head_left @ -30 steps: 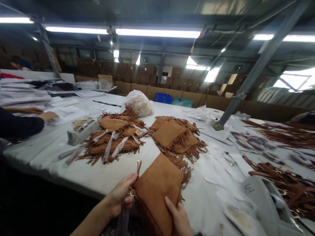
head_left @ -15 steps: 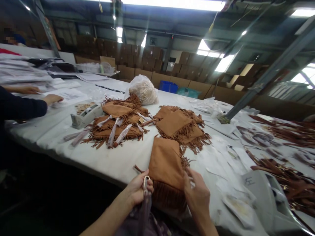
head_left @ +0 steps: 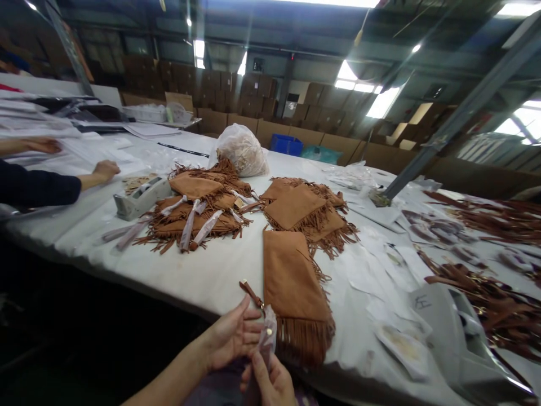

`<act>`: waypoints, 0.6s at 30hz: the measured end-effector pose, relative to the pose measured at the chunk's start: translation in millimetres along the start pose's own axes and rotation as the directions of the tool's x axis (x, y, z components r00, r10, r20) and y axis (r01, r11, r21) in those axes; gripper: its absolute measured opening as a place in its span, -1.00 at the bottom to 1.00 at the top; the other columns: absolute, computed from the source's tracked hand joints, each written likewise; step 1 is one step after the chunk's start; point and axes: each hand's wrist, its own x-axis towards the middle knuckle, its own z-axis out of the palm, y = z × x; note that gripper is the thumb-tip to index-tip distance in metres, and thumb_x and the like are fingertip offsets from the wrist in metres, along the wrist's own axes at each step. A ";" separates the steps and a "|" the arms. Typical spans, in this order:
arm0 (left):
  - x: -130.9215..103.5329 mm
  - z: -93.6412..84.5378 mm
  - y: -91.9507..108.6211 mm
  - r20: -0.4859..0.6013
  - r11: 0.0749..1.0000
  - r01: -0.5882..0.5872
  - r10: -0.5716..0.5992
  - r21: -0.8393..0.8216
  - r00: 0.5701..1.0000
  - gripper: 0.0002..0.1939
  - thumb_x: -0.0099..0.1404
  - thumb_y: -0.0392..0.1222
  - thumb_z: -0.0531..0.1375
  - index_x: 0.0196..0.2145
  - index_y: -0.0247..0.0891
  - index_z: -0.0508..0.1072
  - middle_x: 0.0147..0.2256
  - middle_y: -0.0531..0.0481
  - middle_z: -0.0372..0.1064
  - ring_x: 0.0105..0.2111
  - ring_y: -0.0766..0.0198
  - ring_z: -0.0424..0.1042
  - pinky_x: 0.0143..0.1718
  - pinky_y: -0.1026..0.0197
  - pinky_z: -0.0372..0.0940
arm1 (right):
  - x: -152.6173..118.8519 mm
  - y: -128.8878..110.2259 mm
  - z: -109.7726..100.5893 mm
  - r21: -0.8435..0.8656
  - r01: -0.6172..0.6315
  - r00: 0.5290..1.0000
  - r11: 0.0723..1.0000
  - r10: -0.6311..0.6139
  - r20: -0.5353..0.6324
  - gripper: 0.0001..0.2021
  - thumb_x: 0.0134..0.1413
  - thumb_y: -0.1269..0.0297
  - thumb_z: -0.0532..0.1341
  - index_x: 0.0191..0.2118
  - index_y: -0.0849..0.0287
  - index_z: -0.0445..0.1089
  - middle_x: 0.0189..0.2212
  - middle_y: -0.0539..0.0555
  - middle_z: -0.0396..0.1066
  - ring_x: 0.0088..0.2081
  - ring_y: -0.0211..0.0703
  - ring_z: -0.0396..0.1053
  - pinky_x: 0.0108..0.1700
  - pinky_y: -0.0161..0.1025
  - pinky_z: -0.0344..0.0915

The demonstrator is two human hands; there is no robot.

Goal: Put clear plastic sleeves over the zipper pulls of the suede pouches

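A tan suede-look bag (head_left: pixel 291 276) with brown fringe lies flat at the table's near edge. A strap (head_left: pixel 269 334) wrapped in clear film hangs at its left side, near a small brown tab (head_left: pixel 251 292) with gold metal. My left hand (head_left: pixel 230 334) is palm up beside the strap, fingers stretched out, their tips against the film. Just below, my right hand (head_left: pixel 273 380) pinches the wrapped strap between thumb and fingers. More fringed bags (head_left: pixel 296 207) are piled behind, and another pile with wrapped straps (head_left: pixel 207 227) lies to the left.
A grey tape dispenser (head_left: pixel 141 198) stands left; a larger one (head_left: pixel 460 332) is at right front. Brown straps (head_left: pixel 502 304) heap at the right. A stuffed plastic bag (head_left: pixel 240 151) sits behind. A co-worker's hands (head_left: pixel 103 172) handle white sheets at left. A metal post (head_left: pixel 439 132) rises at right.
My right hand has left the bag's right side and moved down-left onto the wrapped strap. My left hand has opened from its grip at the strap's metal clip. The bag's fringe now lies more exposed.
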 end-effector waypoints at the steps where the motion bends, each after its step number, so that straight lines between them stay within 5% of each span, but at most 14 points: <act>1: -6.0 -5.9 -4.2 -0.019 0.996 0.000 0.002 0.085 1.000 -0.42 0.27 0.24 0.04 -0.25 -0.44 0.45 -0.39 -0.18 0.44 -0.51 0.28 0.43 -0.54 0.35 0.26 | 1.2 3.0 1.9 -0.015 -0.006 1.000 1.000 0.006 0.018 -0.40 -0.26 -0.30 0.28 -0.45 0.27 0.37 -0.65 0.03 0.37 -0.63 -0.28 0.28 -0.55 -0.38 0.16; 5: -16.8 -12.7 -15.5 -0.062 0.925 -0.127 0.159 0.357 0.985 -0.53 0.12 0.15 0.25 -0.41 -0.42 0.43 -0.55 -0.04 0.37 -0.67 0.44 0.24 -0.65 0.41 0.06 | 4.3 18.6 15.6 -0.106 0.002 0.988 0.994 0.014 0.153 -0.36 -0.20 -0.36 0.19 -0.43 0.27 0.39 -0.61 0.07 0.39 -0.61 -0.26 0.27 -0.55 -0.36 0.14; 10: -10.8 -18.6 -2.9 -0.069 0.871 -0.233 0.290 0.433 0.955 -0.61 0.02 0.06 0.33 -0.40 -0.32 0.35 -0.65 0.15 0.24 -0.71 0.46 0.15 -0.67 0.41 0.02 | 11.1 23.3 17.7 -0.333 0.136 0.967 0.933 -0.052 0.249 -0.33 -0.16 -0.39 0.10 -0.59 0.27 0.37 -0.63 0.05 0.34 -0.56 -0.22 0.26 -0.50 -0.32 0.15; 15: -12.9 -35.8 15.1 -0.097 0.862 -0.141 0.214 0.487 0.972 -0.56 0.08 0.02 0.27 -0.16 -0.31 0.39 -0.61 0.12 0.32 -0.79 0.51 0.07 -0.75 0.42 -0.10 | 27.9 6.7 -3.3 -0.167 -0.064 0.997 0.984 0.068 0.020 -0.27 -0.25 -0.44 0.12 -0.37 0.28 0.42 -0.64 0.02 0.34 -0.61 -0.26 0.26 -0.58 -0.37 0.08; 18: -13.9 -38.0 11.5 -0.047 0.875 -0.127 0.168 0.468 0.985 -0.57 0.06 -0.01 0.30 -0.17 -0.33 0.40 -0.58 0.08 0.36 -0.78 0.52 0.10 -0.75 0.42 -0.05 | 35.6 -5.0 -5.2 0.016 -0.163 0.986 0.986 0.164 -0.025 -0.32 -0.37 -0.38 0.26 -0.41 0.27 0.39 -0.67 -0.03 0.29 -0.68 -0.37 0.16 -0.64 -0.42 0.00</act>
